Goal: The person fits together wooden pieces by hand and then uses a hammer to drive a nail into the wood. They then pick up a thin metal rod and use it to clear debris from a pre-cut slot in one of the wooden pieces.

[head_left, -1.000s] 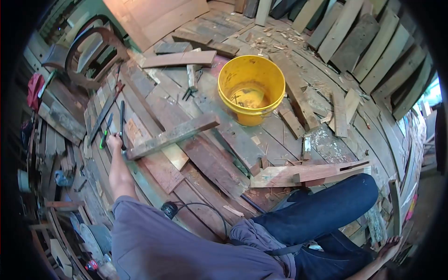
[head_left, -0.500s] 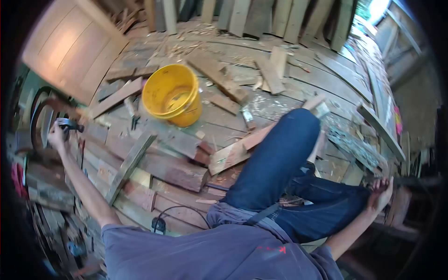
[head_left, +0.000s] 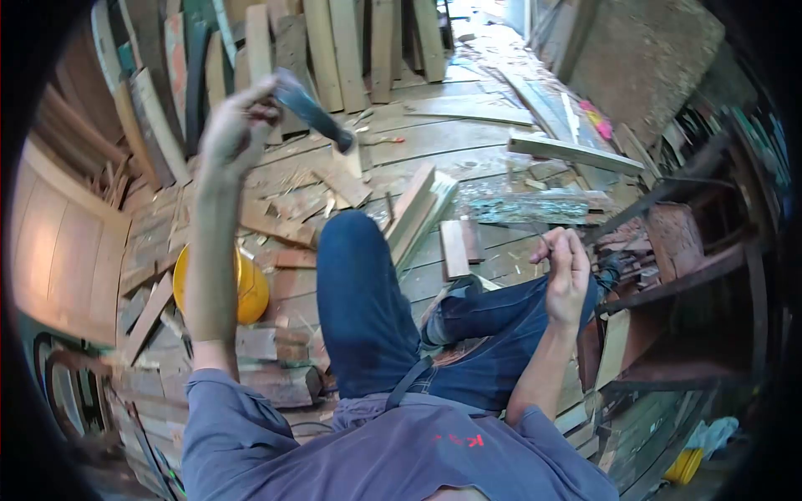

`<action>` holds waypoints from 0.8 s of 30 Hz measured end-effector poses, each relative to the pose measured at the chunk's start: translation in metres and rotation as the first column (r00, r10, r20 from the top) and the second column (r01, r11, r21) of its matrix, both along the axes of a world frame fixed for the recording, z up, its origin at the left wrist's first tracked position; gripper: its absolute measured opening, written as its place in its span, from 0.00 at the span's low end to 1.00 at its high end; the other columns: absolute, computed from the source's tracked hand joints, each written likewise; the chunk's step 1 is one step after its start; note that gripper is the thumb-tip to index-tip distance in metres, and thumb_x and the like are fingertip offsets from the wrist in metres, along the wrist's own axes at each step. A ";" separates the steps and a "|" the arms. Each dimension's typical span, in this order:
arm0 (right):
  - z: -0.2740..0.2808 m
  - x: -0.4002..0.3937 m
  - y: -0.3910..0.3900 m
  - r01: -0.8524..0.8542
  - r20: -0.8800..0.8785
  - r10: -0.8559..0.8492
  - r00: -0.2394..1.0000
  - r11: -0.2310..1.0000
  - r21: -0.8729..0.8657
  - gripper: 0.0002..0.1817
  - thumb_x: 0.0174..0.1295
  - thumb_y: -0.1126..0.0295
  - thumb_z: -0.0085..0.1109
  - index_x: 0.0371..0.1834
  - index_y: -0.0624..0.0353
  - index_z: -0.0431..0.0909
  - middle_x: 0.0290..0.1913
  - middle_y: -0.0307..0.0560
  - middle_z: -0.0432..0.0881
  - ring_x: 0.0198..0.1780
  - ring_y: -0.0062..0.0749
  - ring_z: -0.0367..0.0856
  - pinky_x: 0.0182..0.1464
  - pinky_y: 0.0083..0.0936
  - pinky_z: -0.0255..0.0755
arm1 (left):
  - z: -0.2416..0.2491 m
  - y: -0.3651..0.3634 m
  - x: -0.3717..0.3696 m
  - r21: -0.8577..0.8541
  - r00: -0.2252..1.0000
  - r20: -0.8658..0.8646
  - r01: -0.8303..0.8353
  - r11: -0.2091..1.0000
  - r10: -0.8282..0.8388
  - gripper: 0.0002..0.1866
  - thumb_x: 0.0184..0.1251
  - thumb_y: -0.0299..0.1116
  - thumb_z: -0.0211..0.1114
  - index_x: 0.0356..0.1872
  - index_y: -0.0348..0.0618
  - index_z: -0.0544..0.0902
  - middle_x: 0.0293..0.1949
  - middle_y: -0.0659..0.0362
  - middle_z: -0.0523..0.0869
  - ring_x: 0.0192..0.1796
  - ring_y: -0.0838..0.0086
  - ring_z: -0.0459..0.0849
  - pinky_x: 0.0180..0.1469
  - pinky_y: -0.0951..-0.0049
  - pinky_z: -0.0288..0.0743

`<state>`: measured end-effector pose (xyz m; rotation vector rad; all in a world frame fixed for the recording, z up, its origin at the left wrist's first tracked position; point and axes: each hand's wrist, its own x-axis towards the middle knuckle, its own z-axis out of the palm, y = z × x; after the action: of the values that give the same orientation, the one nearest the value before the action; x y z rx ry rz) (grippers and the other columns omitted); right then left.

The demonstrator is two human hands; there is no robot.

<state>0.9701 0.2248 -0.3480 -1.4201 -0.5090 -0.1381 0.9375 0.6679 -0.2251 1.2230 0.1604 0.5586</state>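
My left hand [head_left: 241, 125] is raised at the upper left, its fingers wrapped round a dark tool [head_left: 307, 107] that looks like a hammer, smeared by motion. The tool's end hangs over wood pieces on the floor. Above my bent knee on the right, my right hand [head_left: 565, 271] has its fingers pinched together round something thin that I cannot make out. Beyond that hand lies a board with flaking turquoise paint [head_left: 535, 209].
A yellow bucket [head_left: 252, 288] stands behind my left forearm. Planks [head_left: 324, 54] lean along the back. At the right is a dark open frame with shelves [head_left: 702, 288]. Offcuts and a long beam [head_left: 576, 154] lie on the floorboards.
The view has turned to the right. My left hand has come from the far left to the upper middle-left with the tool. My right hand has lifted off beside my leg, fingers now pinched.
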 end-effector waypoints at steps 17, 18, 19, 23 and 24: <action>-0.010 0.028 -0.092 0.623 0.456 -0.439 0.774 0.657 -0.424 0.07 0.72 0.68 0.49 0.41 0.60 0.67 0.24 0.59 0.81 0.30 0.63 0.81 0.29 0.50 0.72 | -0.035 -0.342 0.111 0.410 0.313 -0.489 0.906 0.103 -0.814 0.12 0.66 0.35 0.68 0.40 0.36 0.86 0.30 0.63 0.83 0.34 0.83 0.77 0.39 0.78 0.70; -0.017 0.024 -0.095 0.654 0.496 -0.438 0.750 0.605 -0.454 0.06 0.71 0.68 0.49 0.42 0.59 0.67 0.23 0.61 0.80 0.29 0.63 0.81 0.28 0.52 0.71 | -0.031 -0.345 0.108 0.427 0.348 -0.502 0.896 0.123 -0.791 0.12 0.67 0.35 0.68 0.41 0.36 0.86 0.30 0.63 0.83 0.34 0.82 0.77 0.39 0.78 0.70; -0.019 0.017 -0.093 0.650 0.484 -0.435 0.759 0.545 -0.530 0.07 0.71 0.68 0.50 0.42 0.59 0.67 0.23 0.62 0.80 0.28 0.63 0.81 0.28 0.53 0.71 | -0.032 -0.346 0.115 0.439 0.332 -0.556 0.896 0.070 -0.762 0.11 0.67 0.36 0.67 0.40 0.37 0.85 0.31 0.63 0.83 0.35 0.83 0.76 0.40 0.78 0.70; -0.022 -0.004 -0.089 0.745 0.557 -0.494 0.667 0.420 -0.519 0.10 0.70 0.64 0.52 0.38 0.59 0.68 0.15 0.57 0.76 0.20 0.59 0.79 0.20 0.51 0.70 | -0.037 -0.349 0.125 0.358 0.191 -0.554 0.933 -0.025 -0.810 0.14 0.70 0.40 0.65 0.44 0.38 0.83 0.36 0.65 0.81 0.42 0.83 0.76 0.46 0.78 0.68; -0.023 -0.007 -0.090 0.774 0.589 -0.504 0.632 0.373 -0.512 0.10 0.70 0.64 0.53 0.36 0.59 0.68 0.13 0.56 0.75 0.18 0.57 0.78 0.18 0.49 0.70 | -0.037 -0.350 0.125 0.408 0.229 -0.563 0.913 -0.026 -0.794 0.13 0.71 0.40 0.65 0.44 0.39 0.83 0.36 0.65 0.82 0.41 0.83 0.76 0.46 0.78 0.68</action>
<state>0.9631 0.1349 -0.3709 -2.4044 -0.2204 -0.9559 1.0626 0.3174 -0.2618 1.8110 -0.7992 -0.7765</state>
